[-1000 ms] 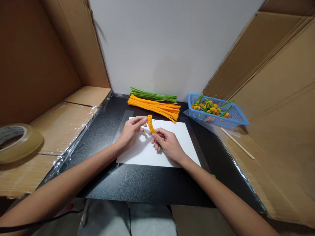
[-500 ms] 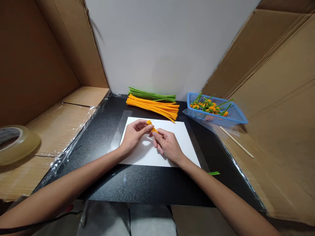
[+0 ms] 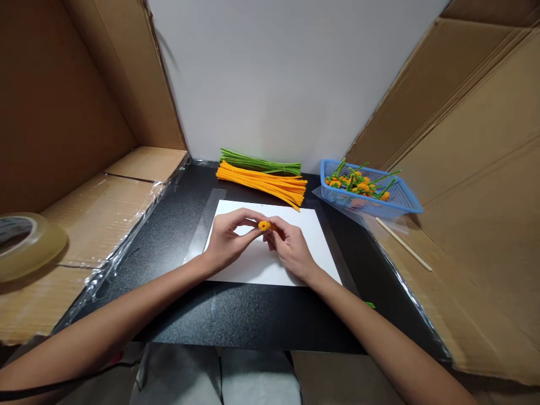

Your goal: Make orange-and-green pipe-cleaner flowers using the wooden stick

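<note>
Black tabletop point(image 3: 236, 320) w/ cardboard walls point(image 3: 63, 101): your left hand point(image 3: 228, 239) & right hand point(image 3: 291, 247) both pinch a small orange coil point(image 3: 264, 225), prob. pipe cleaner, just above white sheet point(image 3: 253, 270); orange stems point(image 3: 264, 183), green stems point(image 3: 261, 165), blue basket point(image 3: 371, 211) behind.

Orange coil point(image 3: 264, 225) — was long, upright — now squeezed to small knot between both hands.

Left hand point(image 3: 230, 239) and right hand point(image 3: 291, 247) pinch a small coiled orange pipe-cleaner bud point(image 3: 264, 225) between fingertips, above white paper sheet point(image 3: 257, 267) on black tabletop point(image 3: 236, 315). Behind: orange pipe-cleaner bundle point(image 3: 264, 183), green pipe-cleaner bundle point(image 3: 259, 163). Right: blue plastic mesh basket point(image 3: 396, 203).
</note>
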Motion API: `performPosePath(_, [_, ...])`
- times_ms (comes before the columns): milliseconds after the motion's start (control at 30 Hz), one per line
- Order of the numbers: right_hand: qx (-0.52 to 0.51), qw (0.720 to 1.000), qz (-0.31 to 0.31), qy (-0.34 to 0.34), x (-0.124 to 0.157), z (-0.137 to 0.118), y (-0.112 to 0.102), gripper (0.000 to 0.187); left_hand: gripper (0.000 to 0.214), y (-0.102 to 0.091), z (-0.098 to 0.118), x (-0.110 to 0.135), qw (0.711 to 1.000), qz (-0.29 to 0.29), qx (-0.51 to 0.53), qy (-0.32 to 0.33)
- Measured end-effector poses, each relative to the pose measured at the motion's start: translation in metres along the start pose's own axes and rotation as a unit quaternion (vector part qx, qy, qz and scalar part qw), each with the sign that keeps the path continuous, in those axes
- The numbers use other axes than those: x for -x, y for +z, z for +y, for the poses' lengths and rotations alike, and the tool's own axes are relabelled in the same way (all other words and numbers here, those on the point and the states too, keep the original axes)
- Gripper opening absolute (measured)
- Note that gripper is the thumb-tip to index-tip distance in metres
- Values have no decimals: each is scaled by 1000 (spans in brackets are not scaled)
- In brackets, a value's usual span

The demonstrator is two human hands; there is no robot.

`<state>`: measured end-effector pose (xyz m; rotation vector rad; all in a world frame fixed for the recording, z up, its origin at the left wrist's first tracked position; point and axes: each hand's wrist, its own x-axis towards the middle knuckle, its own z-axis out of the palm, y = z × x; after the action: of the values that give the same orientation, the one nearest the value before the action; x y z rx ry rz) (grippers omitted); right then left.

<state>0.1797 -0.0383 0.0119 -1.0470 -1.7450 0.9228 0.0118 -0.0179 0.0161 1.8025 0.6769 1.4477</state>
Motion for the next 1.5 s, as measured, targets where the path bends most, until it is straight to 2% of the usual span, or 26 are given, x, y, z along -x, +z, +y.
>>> performPosePath(67, [38,999,7,4,-2,-1,-6,23,15,-2,-1,-3,1000,17,-8,7])
performPosePath(167, [103,993,45,43,-7,-2,-21,39,23,-15,-12,-12,997,75,4,-27])
performPosePath(200, [115,990,55,56,-8,-2,-27,33,27,-21,-17,-15,996,80,-1,-39])
performPosePath(233, [129,988,61,61,-9,-2,-32,23,29,-28,-21,-19,996,70,-18,-50])
performPosePath(267, [147,986,64,56,-10,-2,-36,16,31,-35,-26,-22,997,34,-46,-58])
performPosePath(333, [197,978,64,25,-10,0,-40,15,30,-45,-31,-25,985,-72,-155,-38])
performPosePath(400, [245,968,56,-6,-10,1,-39,15,29,-47,-31,-25,937,-165,-307,29])
performPosePath(467, [265,963,42,-17,-9,3,-33,15,33,-41,-27,-23,867,-231,-430,101])
performPosePath(533, [258,965,27,-19,-7,3,-27,16,34,-32,-23,-19,813,-280,-492,134])
performPosePath(600, [243,970,16,-22,-6,2,-22,15,28,-24,-21,-16,788,-313,-514,128])
performPosePath(667, [234,972,10,-19,-6,1,-20,13,22,-21,-20,-14,787,-326,-512,105])
performPosePath(833, [238,971,7,-5,-6,-1,-23,13,20,-27,-22,-11,820,-336,-462,50])
performPosePath(933, [226,974,8,-4,-5,1,-21,13,21,-28,-23,-10,820,-351,-450,36])
performPosePath(1167, [234,971,1,-38,-5,2,-17,12,20,-25,-26,-9,804,-367,-466,49])
performPosePath(1300, [244,968,-4,-63,-5,2,-15,13,19,-23,-27,-6,790,-372,-479,85])
performPosePath(1400, [238,970,-6,-50,-5,2,-14,13,20,-21,-27,-6,785,-376,-484,94])
performPosePath(1500, [241,970,-7,-22,-6,2,-18,10,20,-23,-27,-8,792,-369,-480,81])
